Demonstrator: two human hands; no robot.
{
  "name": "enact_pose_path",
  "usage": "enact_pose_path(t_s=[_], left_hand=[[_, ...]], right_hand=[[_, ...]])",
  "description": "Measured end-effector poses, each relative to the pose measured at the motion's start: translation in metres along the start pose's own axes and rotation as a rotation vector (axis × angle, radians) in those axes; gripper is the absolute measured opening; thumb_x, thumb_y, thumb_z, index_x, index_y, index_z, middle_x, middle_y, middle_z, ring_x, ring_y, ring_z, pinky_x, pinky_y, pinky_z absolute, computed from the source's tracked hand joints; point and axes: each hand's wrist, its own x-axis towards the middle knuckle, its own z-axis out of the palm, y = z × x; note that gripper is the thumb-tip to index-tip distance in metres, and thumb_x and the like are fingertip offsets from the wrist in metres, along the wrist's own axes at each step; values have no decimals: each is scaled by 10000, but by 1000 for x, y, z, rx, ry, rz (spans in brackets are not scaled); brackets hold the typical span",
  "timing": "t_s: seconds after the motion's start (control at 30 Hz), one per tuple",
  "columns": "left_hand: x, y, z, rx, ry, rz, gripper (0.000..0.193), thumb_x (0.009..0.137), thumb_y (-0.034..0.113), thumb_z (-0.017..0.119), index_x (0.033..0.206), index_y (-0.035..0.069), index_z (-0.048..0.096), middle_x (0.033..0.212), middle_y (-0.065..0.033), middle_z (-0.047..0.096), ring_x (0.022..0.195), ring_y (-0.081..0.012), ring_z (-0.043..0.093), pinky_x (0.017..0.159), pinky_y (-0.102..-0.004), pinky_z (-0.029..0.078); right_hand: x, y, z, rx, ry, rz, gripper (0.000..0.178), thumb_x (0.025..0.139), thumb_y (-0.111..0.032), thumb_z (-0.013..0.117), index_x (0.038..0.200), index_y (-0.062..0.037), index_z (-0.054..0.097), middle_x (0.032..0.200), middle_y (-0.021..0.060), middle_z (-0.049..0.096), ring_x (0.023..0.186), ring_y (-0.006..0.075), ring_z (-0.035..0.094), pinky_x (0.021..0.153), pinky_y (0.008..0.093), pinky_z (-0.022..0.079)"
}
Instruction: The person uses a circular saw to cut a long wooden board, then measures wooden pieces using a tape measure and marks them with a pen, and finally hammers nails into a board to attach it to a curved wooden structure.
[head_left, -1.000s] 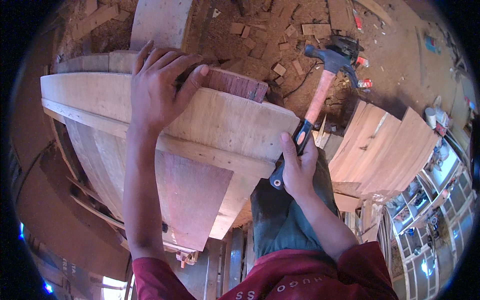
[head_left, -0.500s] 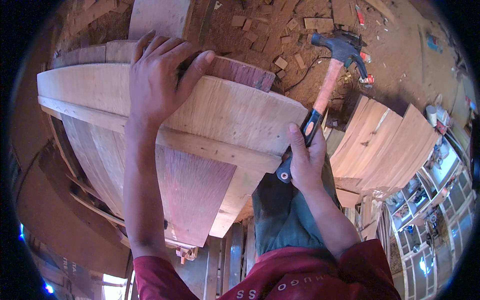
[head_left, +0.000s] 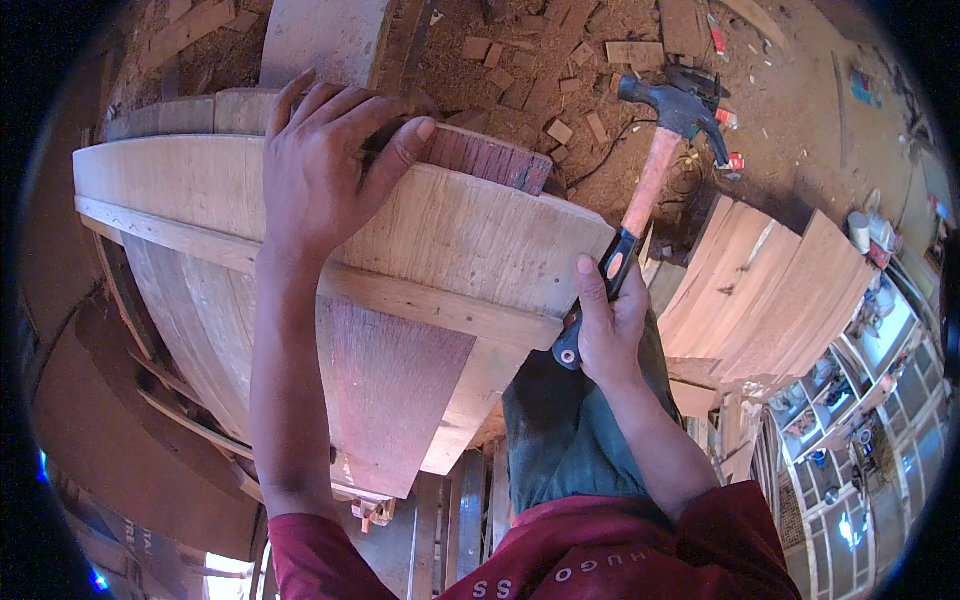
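Atop a panel [head_left: 490,235], the left hand [head_left: 325,160] is spread, its hold unclear; by the panel's corner, a hammer [head_left: 655,175] is gripped in the right hand [head_left: 614,325]. A rail [head_left: 440,301] appears fitted; work left isn't shown.

Your hammer head [head_left: 678,108]: matt metal
Your hammer grip [head_left: 628,245]: plastic-looking
Your panel [head_left: 500,235]: smooth wood
Your shirt [head_left: 600,560]: matt cloth

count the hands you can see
2: the left hand rests over the pale wooden board at its upper edge; the right hand grips the hammer. No others show.
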Motion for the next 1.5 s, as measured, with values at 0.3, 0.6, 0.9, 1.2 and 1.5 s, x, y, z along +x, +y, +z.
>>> enact_pose_path(t_s=[0.3, 0.6, 0.9, 1.2, 1.5], left_hand=[[2, 3, -3, -11, -15, 4, 286, 906, 356, 660, 874, 80, 727, 856, -63, 698, 879, -267, 643, 971, -447, 411], [8, 22, 11, -3, 41, -154, 324, 971, 284, 548, 798, 64, 712, 798, -94, 692, 826, -294, 643, 888, -440, 419], [6, 21, 6, 101, -79, -181, 287, 986, 259, 534, 914, 71, 737, 900, -106, 725, 866, -300, 655, 876, -449, 425], [6, 21, 15, 86, 47, -143, 326, 987, 263, 520, 792, 73, 699, 816, -93, 700, 822, -287, 650, 882, -435, 408], [7, 24, 8, 101, -29, -170, 302, 989, 249, 538, 864, 50, 729, 900, -109, 733, 881, -305, 667, 893, -443, 427]], right_hand=[[2, 4, 0, 26, 4, -22, 305, 958, -269, 674, 1074, -9, 564, 913, 29, 608, 834, 112, 558, 762, 291, 475], [4, 0, -15, -101, -21, 82, 282, 949, -282, 690, 1008, -36, 565, 869, 4, 593, 818, 87, 548, 709, 276, 466], [27, -104, -139, -477, -397, 273, 319, 936, -174, 678, 1206, -18, 610, 620, -41, 532, 429, 25, 449, 381, 211, 346], [52, -131, -134, -513, -641, 257, 384, 964, -186, 642, 1275, 25, 563, 590, -51, 490, 429, 18, 441, 380, 217, 347], [51, -130, -136, -476, -642, 276, 336, 977, -179, 621, 1240, 24, 577, 594, -60, 479, 427, 14, 435, 380, 213, 346]])
